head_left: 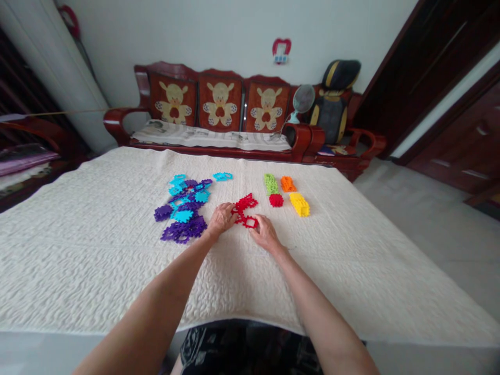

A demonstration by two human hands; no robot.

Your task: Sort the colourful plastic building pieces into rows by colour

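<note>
Several red toothed-edge building pieces point(247, 201) lie in front of me on the cream quilted cover point(328, 291). My left hand point(222, 219) is closed at their left side, its fingertips on a red piece. At the near right, my right hand point(266, 234) pinches the edge of a red piece with a square hole point(250, 222). Whether the red pieces are joined is too small to tell. Beside my left hand is a loose heap of purple pieces point(185, 229) and light blue pieces point(202, 196).
One light blue piece point(222, 177) lies apart at the back. Right of centre are a green stack point(271, 184), a red block point(276, 200), an orange stack point(288, 184) and a yellow block point(299, 204). A wooden sofa point(219, 148) stands beyond the far edge.
</note>
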